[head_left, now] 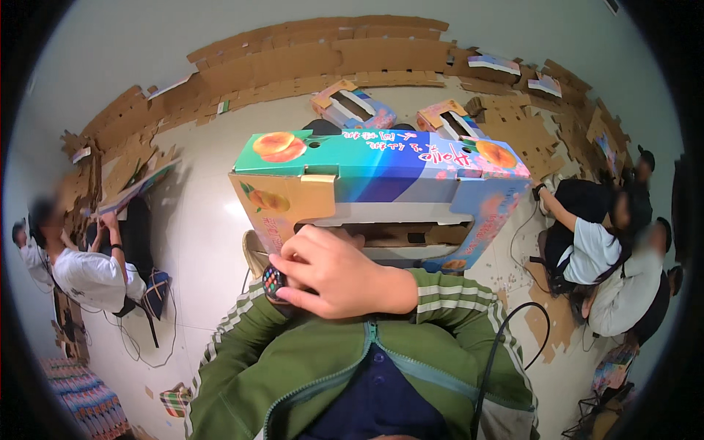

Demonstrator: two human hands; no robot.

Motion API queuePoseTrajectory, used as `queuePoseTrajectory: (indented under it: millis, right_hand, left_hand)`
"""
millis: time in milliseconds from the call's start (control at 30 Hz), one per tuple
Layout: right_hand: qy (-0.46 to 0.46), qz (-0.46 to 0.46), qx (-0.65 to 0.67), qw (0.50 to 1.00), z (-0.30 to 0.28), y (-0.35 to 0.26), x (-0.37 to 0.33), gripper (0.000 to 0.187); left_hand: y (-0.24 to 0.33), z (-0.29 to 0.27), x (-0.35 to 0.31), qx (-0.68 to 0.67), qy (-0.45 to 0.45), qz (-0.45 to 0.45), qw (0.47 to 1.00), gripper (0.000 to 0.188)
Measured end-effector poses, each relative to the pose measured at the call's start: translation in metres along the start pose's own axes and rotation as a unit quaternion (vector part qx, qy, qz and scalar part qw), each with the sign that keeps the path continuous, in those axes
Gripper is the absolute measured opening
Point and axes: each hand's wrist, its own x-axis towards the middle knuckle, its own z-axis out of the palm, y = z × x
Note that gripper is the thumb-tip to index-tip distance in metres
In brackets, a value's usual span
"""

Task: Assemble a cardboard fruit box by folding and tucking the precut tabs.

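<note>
My right hand [341, 273] reaches across in front of me, its thumb and fingers closed around the edges of a dark smartwatch [273, 281] on my left wrist. The watch's screen is lit with coloured round icons. My left hand [355, 239] lies behind the right one, and only a small part shows, so its fingers are hidden. Just beyond both hands stands a colourful cardboard fruit box [381, 192], printed with peaches in green, blue and pink. A long window in its near side shows brown cardboard within.
Two similar printed boxes, one left [352, 106] and one right [449, 119], lie farther off on the floor. Brown cardboard sheets [293, 66] line the wall. People sit at both sides. A black cable [506, 323] curves past my right arm. Flat printed cartons [84, 396] are stacked lower left.
</note>
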Motion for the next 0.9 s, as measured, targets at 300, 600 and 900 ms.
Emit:
queuePoseTrajectory:
  millis: [300,600,900]
  right_hand:
    - [0.014,0.085,-0.154,0.984,-0.036,-0.012,-0.029,0.041]
    - [-0.466,0.435,-0.293,0.712,-0.086,-0.003,-0.092,0.049]
    - [-0.282,0.373,-0.165,0.868,-0.045,0.013,-0.129,0.059]
  left_hand:
    - [-0.005,-0.044,0.026,0.023,-0.208,-0.002,0.978,0.040]
    - [0.003,-0.017,0.038,0.157,-0.534,-0.194,0.808,0.047]
    - [-0.006,0.043,-0.030,0.382,0.019,-0.011,0.924,0.022]
